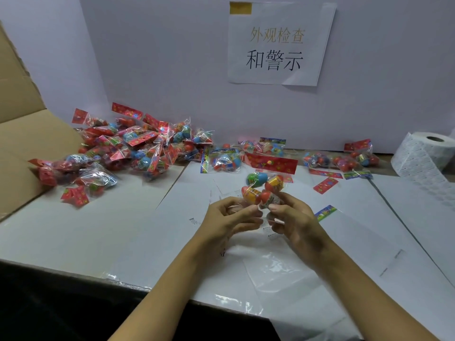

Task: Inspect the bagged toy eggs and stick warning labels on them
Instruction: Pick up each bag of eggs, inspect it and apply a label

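Observation:
A clear bag of toy eggs (264,185) with a red header card hangs above the table centre, held between both hands. My left hand (227,217) pinches the bag's lower left side. My right hand (295,217) grips its lower right, thumb on an orange egg. A small white warning label (267,230) shows just below the fingers; whether it sticks to the bag I cannot tell. A big pile of bagged eggs (128,148) lies at the back left. More bags (342,158) lie along the back right.
A roll of white labels (423,156) stands at the far right. An open cardboard box (22,148) flanks the left. White paper sheets and a clear plastic sheet (283,274) cover the table. A paper sign (278,43) hangs on the back wall.

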The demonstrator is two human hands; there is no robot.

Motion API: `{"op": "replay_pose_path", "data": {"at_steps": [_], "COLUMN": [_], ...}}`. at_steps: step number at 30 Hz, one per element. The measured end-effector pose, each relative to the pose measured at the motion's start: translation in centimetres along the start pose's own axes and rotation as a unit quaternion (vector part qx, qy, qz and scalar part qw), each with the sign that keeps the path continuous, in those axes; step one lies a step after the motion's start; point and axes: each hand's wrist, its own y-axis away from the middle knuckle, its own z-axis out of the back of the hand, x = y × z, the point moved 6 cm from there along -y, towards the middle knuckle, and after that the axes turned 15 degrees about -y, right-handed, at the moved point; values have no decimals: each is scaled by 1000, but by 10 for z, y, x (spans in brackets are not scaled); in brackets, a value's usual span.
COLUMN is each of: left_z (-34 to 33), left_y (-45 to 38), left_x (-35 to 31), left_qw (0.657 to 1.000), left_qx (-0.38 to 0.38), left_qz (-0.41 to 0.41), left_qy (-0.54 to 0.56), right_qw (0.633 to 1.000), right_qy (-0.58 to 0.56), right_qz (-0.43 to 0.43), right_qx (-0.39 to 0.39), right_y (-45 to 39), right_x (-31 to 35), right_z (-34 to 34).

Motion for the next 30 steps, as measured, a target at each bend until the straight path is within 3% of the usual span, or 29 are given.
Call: {"op": "replay_pose_path", "data": {"at_steps": [5,9,14,20,30], "left_z": [4,5,6,6,6], "left_y": [0,0,2,3,4], "left_x": [-5,-4,-9,-13,-12], "left_qw": [999,999,1000,999,996], "left_qx": [-23,-35,-7,6,48], "left_qz": [-23,-15,-23,-22,-1], "left_qy": [21,14,15,31,69], "right_qw": [989,982,990,989,990], "right_qy": [104,152,100,113,111], "right_qz": [28,65,90,89,71], "right_qx": [-97,-94,-50,-17,-40], "right_y": [1,3,2,2,0], "right_x": [1,7,17,21,17], "right_z": [6,5,3,1,7]}}
